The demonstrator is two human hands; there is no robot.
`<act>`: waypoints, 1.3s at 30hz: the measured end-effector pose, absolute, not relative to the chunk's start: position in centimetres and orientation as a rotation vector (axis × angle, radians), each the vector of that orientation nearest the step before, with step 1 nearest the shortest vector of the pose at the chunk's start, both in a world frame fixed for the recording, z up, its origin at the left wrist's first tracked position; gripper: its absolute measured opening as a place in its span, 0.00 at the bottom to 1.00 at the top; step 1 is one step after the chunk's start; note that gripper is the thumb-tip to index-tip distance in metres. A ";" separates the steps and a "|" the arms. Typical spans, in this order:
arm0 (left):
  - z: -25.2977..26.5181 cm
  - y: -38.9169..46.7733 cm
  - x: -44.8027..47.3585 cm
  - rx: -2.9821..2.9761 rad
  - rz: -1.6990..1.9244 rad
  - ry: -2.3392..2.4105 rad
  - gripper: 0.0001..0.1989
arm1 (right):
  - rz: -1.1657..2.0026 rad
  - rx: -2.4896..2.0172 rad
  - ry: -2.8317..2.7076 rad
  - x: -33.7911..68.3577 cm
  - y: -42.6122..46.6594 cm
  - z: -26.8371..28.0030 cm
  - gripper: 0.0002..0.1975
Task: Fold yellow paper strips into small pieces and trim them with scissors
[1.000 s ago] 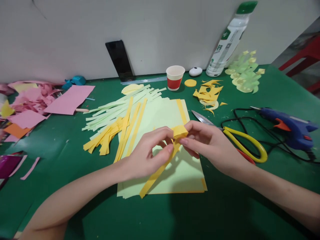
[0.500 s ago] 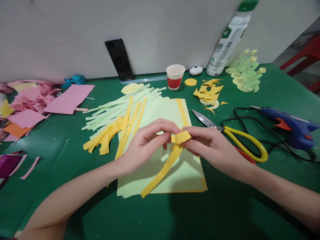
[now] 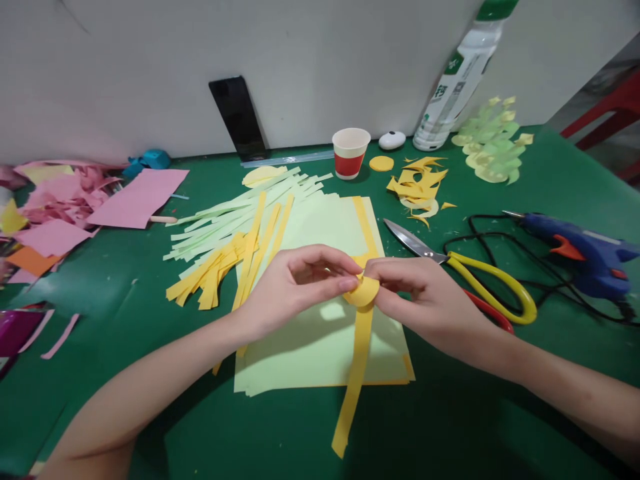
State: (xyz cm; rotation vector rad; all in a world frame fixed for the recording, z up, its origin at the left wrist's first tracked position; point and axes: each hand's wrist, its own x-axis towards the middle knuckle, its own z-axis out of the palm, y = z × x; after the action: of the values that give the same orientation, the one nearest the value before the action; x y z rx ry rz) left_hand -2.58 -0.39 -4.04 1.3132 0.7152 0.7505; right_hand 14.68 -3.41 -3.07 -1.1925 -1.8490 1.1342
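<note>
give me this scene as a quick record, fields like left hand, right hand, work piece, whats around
left hand: fingers and thumb at the bent end of a yellow strip
right hand: pinching the same end from the other side
work piece: yellow strip, curved over at the top, its tail pointing toward the person
beneath: light green sheets on a green table
right side: scissors, blue glue gun
left side: pink paper
back: phone leaning on the wall, paper cup, bottle
</note>
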 end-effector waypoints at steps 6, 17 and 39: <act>-4.0 -0.1 -2.7 1.295 0.684 0.735 0.08 | 1.008 -1.212 -1.897 14.7 -3.4 -3.5 0.10; -3.8 -0.2 -3.0 1.425 0.733 0.805 0.04 | 0.957 -1.263 -1.881 14.9 -3.0 -3.4 0.09; -3.3 -0.3 -3.2 1.983 0.768 0.646 0.12 | 0.919 -1.233 -1.873 15.1 -3.2 -2.9 0.07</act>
State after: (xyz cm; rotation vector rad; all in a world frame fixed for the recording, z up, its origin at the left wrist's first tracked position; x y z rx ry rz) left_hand -3.18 -0.25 -3.29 1.9825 0.6461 0.7679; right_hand 15.09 -3.19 -2.90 -1.2333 -1.8730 0.9190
